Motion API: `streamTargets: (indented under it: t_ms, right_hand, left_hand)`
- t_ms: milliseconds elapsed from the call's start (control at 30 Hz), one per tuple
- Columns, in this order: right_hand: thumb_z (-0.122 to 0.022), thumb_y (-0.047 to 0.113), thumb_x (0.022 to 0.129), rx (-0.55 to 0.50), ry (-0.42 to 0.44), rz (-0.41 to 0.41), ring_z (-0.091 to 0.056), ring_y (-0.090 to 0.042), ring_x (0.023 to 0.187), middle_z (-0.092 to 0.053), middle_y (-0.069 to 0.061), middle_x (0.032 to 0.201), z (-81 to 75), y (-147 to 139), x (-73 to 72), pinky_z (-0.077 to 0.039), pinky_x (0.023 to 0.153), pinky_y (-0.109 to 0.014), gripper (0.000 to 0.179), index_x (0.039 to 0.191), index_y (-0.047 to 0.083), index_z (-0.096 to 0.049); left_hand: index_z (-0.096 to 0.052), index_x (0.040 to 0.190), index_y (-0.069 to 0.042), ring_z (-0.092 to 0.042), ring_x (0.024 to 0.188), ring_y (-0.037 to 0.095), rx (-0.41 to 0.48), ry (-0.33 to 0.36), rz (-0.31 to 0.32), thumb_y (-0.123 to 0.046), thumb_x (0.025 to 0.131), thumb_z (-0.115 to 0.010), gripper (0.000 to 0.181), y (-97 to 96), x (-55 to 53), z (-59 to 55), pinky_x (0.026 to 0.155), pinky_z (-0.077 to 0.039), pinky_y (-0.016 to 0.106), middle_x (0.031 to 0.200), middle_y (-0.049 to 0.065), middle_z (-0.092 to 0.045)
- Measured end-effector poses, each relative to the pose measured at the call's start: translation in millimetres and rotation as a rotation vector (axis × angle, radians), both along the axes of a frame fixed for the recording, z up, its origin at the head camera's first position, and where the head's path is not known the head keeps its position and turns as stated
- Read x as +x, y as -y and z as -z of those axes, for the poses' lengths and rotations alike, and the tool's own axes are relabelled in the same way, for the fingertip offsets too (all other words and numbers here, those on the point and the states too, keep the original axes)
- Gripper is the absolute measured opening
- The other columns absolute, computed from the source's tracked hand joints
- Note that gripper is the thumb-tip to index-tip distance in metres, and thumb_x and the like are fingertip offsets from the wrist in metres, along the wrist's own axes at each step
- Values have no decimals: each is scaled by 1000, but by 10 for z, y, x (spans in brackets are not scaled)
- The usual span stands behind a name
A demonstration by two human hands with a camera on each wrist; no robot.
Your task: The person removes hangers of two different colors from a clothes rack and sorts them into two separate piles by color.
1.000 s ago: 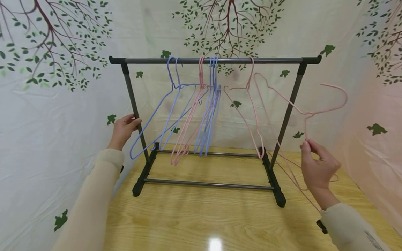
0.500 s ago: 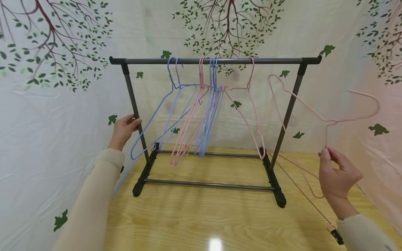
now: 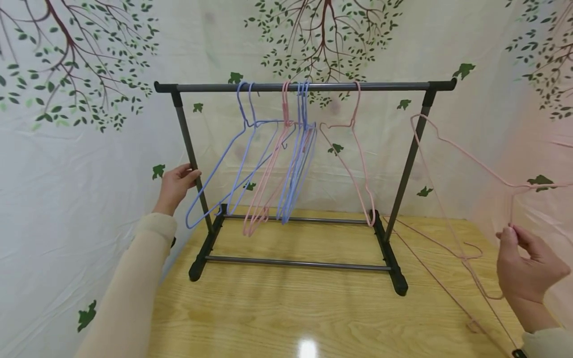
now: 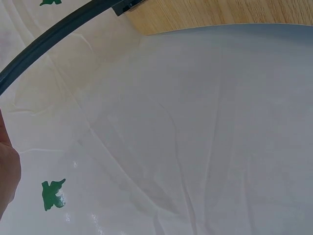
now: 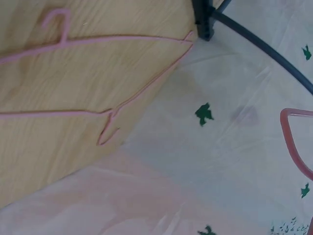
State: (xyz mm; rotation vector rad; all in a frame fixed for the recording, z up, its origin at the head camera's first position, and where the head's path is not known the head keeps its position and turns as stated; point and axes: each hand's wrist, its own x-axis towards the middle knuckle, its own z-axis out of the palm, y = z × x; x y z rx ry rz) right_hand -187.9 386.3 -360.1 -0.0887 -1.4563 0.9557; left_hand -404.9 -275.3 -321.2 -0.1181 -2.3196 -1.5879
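My left hand (image 3: 179, 185) grips the left post (image 3: 185, 132) of a black clothes rack, thumb in front. Only a sliver of that hand (image 4: 9, 169) shows in the left wrist view, beneath the curved-looking dark post (image 4: 54, 36). At the far right, my right hand (image 3: 530, 271) pinches a pink hanger (image 3: 492, 171) between thumb and fingertips. It is turned sideways, its hook running out of the head view. Part of the held hanger (image 5: 289, 142) enters the right wrist view's edge. Another pink hanger (image 5: 122, 37) lies on the wooden table below.
From the rack's top bar (image 3: 394, 87) hang several blue hangers (image 3: 302, 107), with a few pink hangers (image 3: 286, 107) between them and a single pink hanger (image 3: 355, 112) farther right. The rack's feet stand on the wooden table (image 3: 286, 313). Leaf-patterned curtains (image 3: 67, 223) surround it.
My right hand has moved right and slightly down, carrying the pink hanger away from the rack. More of the hanger on the table shows. The left hand stays on the post.
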Motion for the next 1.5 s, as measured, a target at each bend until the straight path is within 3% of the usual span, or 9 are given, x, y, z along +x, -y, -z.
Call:
streamTargets:
  t_ms: [200,367,567,800,933,1067,1167,1367,1500]
  right_hand:
    - [-62,8,92,-71,141,35,-59,16,76,-62,33,77,132,-238,164,-41,67,-1,20,105,0,-76]
    - [-63,11,94,-96,268,31,-56,17,78,-60,37,77,300,-452,246,-38,60,2,21,102,27,-74]
    - [-66,10,93,-26,393,-6,-55,19,74,-60,39,81,444,-589,294,-39,57,2,20,108,19,-75]
    - [-72,-3,83,332,444,10,-43,31,66,-47,51,83,632,-647,265,-36,54,5,16,95,-14,-71]
    - [-73,-7,79,434,529,-56,-43,29,62,-44,50,80,775,-646,246,-37,50,2,13,89,-14,-71]
    - [-73,-3,81,495,608,-116,-44,26,58,-42,51,79,927,-631,215,-39,47,-1,11,86,-12,-72]
    - [-72,0,84,509,650,-138,-45,26,58,-53,41,74,1013,-597,189,-40,46,-4,12,88,-12,-71]
    - [-67,13,93,422,812,-90,-46,23,55,-68,15,67,1122,-574,109,-40,47,-8,22,97,-8,-73]
    - [-65,19,96,388,889,-48,-46,21,56,-71,8,69,1163,-622,52,-38,51,-11,27,99,-5,-74]
  left_hand:
    - [-50,143,2,-67,103,21,-6,13,1,-28,100,-61,53,16,-7,11,91,-54,29,121,15,-63]
    - [-52,141,2,-67,99,16,-1,12,9,-27,100,-62,52,20,-16,11,92,-54,31,113,7,-65]
    - [-54,139,3,-68,92,10,6,-6,12,-28,99,-63,51,24,-1,7,87,-55,25,104,-2,-67]
    - [-54,138,6,-69,93,13,14,-22,17,-24,99,-63,50,11,19,-3,88,-56,29,105,2,-68]
    - [-53,139,4,-68,96,15,-1,-8,7,-26,99,-63,51,5,29,-11,88,-56,29,110,6,-68]
    - [-52,141,4,-68,98,16,-8,3,10,-26,100,-62,51,7,33,-12,90,-55,30,123,20,-64]
    - [-52,141,3,-68,101,20,-8,3,13,-26,100,-61,51,10,30,-9,91,-54,30,124,21,-63]
    - [-54,139,2,-65,109,31,1,-6,9,-27,100,-62,50,24,20,2,88,-55,26,108,2,-67]
    - [-55,138,2,-68,101,21,15,-2,8,-28,99,-63,50,18,10,9,87,-55,24,107,0,-67]
